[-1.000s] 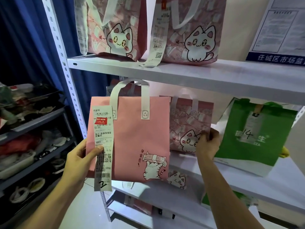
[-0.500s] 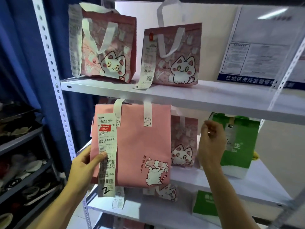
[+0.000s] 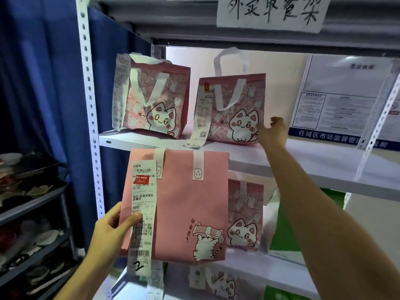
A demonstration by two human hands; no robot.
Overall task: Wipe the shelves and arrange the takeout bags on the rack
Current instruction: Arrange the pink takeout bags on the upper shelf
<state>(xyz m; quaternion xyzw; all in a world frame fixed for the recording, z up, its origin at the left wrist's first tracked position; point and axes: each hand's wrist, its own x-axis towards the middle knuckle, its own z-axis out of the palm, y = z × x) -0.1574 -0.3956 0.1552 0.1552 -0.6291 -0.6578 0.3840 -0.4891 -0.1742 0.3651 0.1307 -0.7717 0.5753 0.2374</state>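
Note:
My left hand grips the left edge of a plain pink takeout bag with a long receipt, thumb pressed on the receipt, holding it up in front of the white rack. My right hand reaches up to the upper shelf and touches the right side of a pink cat-print bag; its fingers look relaxed. A second cat-print bag stands to the left on that shelf. Behind the held bag, another cat bag sits on the middle shelf beside a green bag.
A handwritten paper sign hangs on the rack's top. A notice poster is on the wall at right. The perforated rack post and blue curtain stand left. A dark side rack holds dishes. More bags sit on the lower shelf.
My right hand left the middle shelf and rose to the cat bag on the upper shelf. My view tilted upward. My left hand raised the pink bag slightly.

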